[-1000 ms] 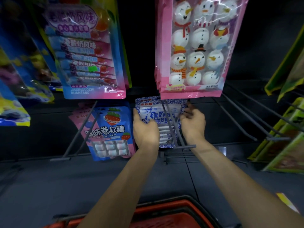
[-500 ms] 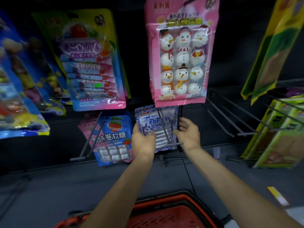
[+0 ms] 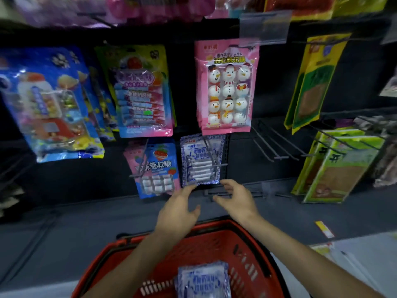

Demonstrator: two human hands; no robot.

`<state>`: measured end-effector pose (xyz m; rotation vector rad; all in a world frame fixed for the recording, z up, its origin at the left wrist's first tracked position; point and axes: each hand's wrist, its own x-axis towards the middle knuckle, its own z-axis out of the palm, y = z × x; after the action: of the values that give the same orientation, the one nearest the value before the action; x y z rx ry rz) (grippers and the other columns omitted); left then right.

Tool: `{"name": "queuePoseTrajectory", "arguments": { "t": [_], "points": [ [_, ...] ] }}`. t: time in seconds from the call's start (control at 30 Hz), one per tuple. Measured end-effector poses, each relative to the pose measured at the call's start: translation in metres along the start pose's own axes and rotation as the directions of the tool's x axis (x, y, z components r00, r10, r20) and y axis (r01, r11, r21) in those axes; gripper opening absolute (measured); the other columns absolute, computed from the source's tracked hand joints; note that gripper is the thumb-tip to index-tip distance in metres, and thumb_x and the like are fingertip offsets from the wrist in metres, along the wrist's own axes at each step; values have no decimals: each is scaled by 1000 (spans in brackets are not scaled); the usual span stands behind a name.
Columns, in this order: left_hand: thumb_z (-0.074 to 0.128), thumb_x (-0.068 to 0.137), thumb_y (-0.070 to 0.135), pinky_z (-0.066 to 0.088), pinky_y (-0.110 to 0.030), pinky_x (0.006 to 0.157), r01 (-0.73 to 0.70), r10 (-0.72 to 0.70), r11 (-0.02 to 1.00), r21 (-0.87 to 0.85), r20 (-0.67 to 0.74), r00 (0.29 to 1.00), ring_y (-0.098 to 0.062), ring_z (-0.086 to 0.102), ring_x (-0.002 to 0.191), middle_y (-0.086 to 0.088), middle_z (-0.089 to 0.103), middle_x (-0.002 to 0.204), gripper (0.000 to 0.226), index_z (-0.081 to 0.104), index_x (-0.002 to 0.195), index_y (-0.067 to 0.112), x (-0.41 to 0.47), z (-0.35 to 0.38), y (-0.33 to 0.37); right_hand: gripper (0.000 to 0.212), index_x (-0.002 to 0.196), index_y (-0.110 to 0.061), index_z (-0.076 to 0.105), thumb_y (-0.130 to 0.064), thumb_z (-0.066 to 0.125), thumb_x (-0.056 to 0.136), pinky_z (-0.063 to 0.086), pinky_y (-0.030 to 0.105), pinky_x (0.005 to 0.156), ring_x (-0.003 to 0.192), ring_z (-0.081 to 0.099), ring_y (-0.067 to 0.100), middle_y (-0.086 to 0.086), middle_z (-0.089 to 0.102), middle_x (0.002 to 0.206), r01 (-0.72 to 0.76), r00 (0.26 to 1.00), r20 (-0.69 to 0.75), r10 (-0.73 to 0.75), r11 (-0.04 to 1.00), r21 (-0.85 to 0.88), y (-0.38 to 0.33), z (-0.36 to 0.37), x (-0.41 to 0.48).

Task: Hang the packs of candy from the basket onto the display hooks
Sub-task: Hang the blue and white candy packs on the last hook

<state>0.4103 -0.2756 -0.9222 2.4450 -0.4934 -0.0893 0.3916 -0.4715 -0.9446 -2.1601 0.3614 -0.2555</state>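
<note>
The blue-white pack (image 3: 200, 160) hung at twelve o'clock, so left hand (image 3: 178, 209) and right hand (image 3: 238, 201) hovered with grips spread, empty; the basket (image 3: 255, 239) probably held another.

There are two hands, the left hand (image 3: 179, 209) and the right hand (image 3: 237, 200), and one red basket (image 3: 255, 250). Blue-and-white packs number at least two: one hung pack (image 3: 196, 168) on a hook (image 3: 219, 165) and one basket pack (image 3: 203, 280), perhaps more beneath it. One snowman pack (image 3: 227, 89) fronts an uncountable stack.
</note>
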Motion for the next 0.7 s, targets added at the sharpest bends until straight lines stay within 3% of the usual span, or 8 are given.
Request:
{"name": "queuePoseTrajectory", "arguments": {
  "t": [0.17,0.33,0.43,0.53,0.6,0.7],
  "points": [
    [56,102,44,43,-32,109,-133,127,974,186,44,991,-12,40,143,14,36,159,65,28,160,40,-62,-25,-4,65,145,-26,56,-39,81,87,48,36,108,131,56,16,-4,60,140,98,988,132,-81,987,-130,-32,-10,-57],
    [60,97,50,45,-35,107,-219,197,931,291,104,975,-16,51,134,10,47,151,66,37,158,35,-100,-42,-32,63,141,-30,59,-41,83,84,47,25,102,122,60,12,-8,60,129,196,935,339,-104,948,-251,-40,-10,-119],
    [57,97,51,50,-37,103,-255,214,906,338,154,965,-22,57,128,3,53,147,64,43,156,30,-120,-41,-56,59,138,-31,61,-45,79,84,49,29,99,122,61,16,-5,63,130,160,893,449,37,906,-392,-28,2,-145],
    [48,91,54,57,-41,91,-275,215,871,407,187,959,-27,65,117,0,60,139,63,53,148,28,-138,-31,-85,50,133,-27,61,-47,72,89,50,31,86,118,66,23,0,70,127,107,868,463,181,841,-530,-10,21,-158],
    [46,88,54,58,-43,87,-265,189,857,441,209,960,-29,67,113,-1,63,135,64,56,145,27,-146,-18,-105,54,138,-23,58,-51,67,92,53,34,92,121,65,27,5,69,131,75,851,455,264,796,-601,4,37,-160],
    [44,87,52,57,-47,91,-227,104,862,453,281,954,-33,63,122,-3,60,139,65,50,148,29,-148,-2,-118,56,136,-18,60,-54,63,94,54,38,98,123,64,30,8,69,133,30,816,452,359,756,-654,31,58,-157]
  ]
}}
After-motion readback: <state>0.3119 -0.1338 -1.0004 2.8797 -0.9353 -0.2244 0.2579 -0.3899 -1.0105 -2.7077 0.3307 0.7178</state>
